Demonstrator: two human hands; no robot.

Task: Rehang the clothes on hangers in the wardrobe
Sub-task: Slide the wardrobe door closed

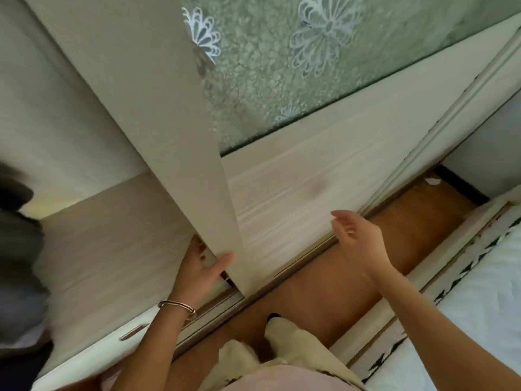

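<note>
Thumb (225, 261) flat on the front of the sliding door (180, 136), the other fingers curled round its near edge and mostly hidden behind it: the left hand (201, 268) gripped that door low down, a thin bracelet (177, 306) on the wrist. Over to the right, the fingers (338, 214) were loosely spread and slightly bent, pinching nothing. The right hand (356, 238) hung in the air just in front of the second door's pale lower board, and whether it touched the board I could not tell. Above that board sat a frosted glass panel (282, 66) with white flowers. On the left the wardrobe (98, 235) stood open, and the clothes (19, 249), dark and blurred, hung at its far left edge. I could not make out any hangers. A drawer handle (132, 333) showed below the opening. Brown wooden floor (324, 277) ran along the doors, with the bed (465, 292), white with black marks, on the right.
</note>
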